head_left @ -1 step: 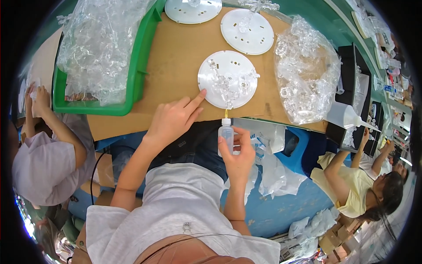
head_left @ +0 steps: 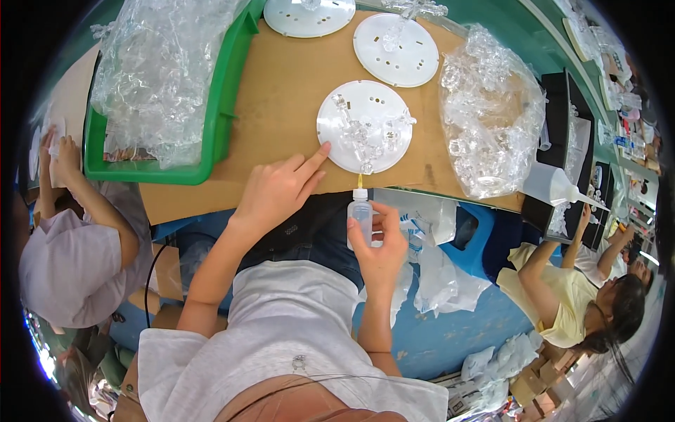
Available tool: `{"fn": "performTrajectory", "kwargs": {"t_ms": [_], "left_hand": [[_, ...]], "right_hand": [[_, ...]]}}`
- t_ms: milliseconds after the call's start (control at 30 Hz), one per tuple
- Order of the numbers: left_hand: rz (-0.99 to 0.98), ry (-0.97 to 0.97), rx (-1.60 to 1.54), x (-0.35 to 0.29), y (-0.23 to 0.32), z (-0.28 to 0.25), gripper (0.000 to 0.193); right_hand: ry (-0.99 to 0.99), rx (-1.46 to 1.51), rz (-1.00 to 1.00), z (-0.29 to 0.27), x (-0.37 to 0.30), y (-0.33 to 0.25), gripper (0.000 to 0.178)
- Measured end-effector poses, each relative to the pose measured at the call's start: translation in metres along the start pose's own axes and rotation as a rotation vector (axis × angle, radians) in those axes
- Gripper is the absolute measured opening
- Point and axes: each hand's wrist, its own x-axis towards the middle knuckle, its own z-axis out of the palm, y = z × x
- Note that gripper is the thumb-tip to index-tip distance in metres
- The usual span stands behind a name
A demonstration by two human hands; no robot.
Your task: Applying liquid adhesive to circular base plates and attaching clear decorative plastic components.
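My right hand grips a small translucent squeeze bottle with a white collar. Its thin yellowish nozzle points away from me and meets the near edge of a round white disc. Clear plastic pieces lie across that disc, branching toward its rim. My left hand rests at the near edge of the cardboard, holding nothing. Its index finger reaches out to the disc's left rim and touches it, while the other fingers are slightly bent. The tip's exact contact with the clear piece is too small to tell.
Farther back are two more white discs with clear pieces. A green bin of clear parts in plastic stands left. Right are a clear bag of parts, a larger white nozzle bottle and black trays. People work on both sides.
The squeeze bottle in my right hand has shifted very slightly to the left. My left hand and the disc stay essentially where they were.
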Motion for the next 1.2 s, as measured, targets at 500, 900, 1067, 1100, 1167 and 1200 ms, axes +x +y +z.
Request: {"fn": "performTrajectory", "kwargs": {"t_ms": [500,900,1067,1100,1167,1200], "left_hand": [[-0.035,0.0,-0.064,0.0,0.0,0.0,0.045],[-0.264,0.499,-0.131,0.048,0.055,-0.017,0.043],[-0.419,0.353,-0.165,0.051,0.06,-0.03,0.028],[-0.452,0.312,-0.144,0.052,0.057,-0.034,0.025],[-0.4,0.355,-0.09,0.051,0.046,-0.04,0.023],[-0.355,0.376,-0.04,0.054,0.047,-0.045,0.022]], "right_hand": [[-0.028,0.017,0.018,0.005,0.009,0.0,0.033],[0.24,0.263,-0.409,-0.029,0.056,0.03,0.046],[0.352,0.073,-0.4,-0.039,0.117,0.017,0.05],[0.348,0.02,-0.33,-0.038,0.124,0.016,0.051],[0.35,0.016,-0.361,-0.037,0.125,0.017,0.055],[0.348,0.004,-0.369,-0.038,0.123,0.02,0.058]]}}
